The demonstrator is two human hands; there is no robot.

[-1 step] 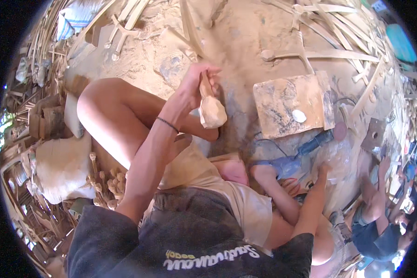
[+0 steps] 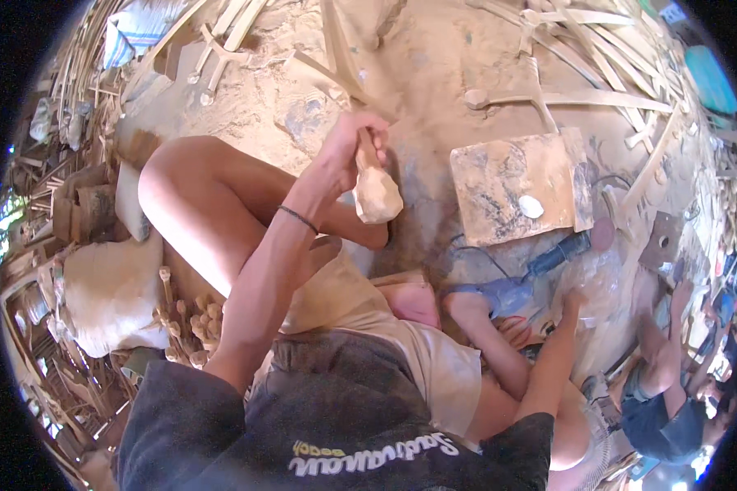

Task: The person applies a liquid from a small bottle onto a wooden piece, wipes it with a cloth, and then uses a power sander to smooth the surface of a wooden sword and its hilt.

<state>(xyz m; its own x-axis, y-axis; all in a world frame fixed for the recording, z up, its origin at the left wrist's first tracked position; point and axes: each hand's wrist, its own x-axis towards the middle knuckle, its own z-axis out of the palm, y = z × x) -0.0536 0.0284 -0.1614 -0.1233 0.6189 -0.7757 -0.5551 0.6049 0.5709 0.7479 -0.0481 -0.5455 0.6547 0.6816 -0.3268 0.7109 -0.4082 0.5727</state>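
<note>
Above the middle of the dusty floor (image 2: 434, 90), I find the left hand (image 2: 348, 151) gripping a carved wooden piece (image 2: 378, 198). Compared with the earlier frame, the piece has turned slightly, and the fingers, one of which stood out straighter then, are curled more closely about its narrow neck. The right hand (image 2: 575, 299) remains at the clear plastic (image 2: 602, 274) on the right; it is blurred, and I cannot tell whether its fingers are spread or pressed together.

Surroundings noted: to the right of the piece, well apart from it, lies a dusty slab (image 2: 504, 188) bearing a small white object (image 2: 531, 206). Just on the near side of the slab is a dark blue tool (image 2: 558, 254). Long wooden strips lie crossed at far right. At near left are a pale sack (image 2: 110, 295) and a cluster of knobbed wooden pieces (image 2: 201, 323). A co-worker (image 2: 663, 421) sits at near right.

Obstructions: a long stick (image 2: 323, 72) lies just beyond the left hand, partly hidden by it; the bent left leg (image 2: 196, 184) occupies the ground to the left.

Condition of the held piece: pale, bare wood, with a bulky, faceted end pointing toward the person's body; the fingers partly cover the neck.
</note>
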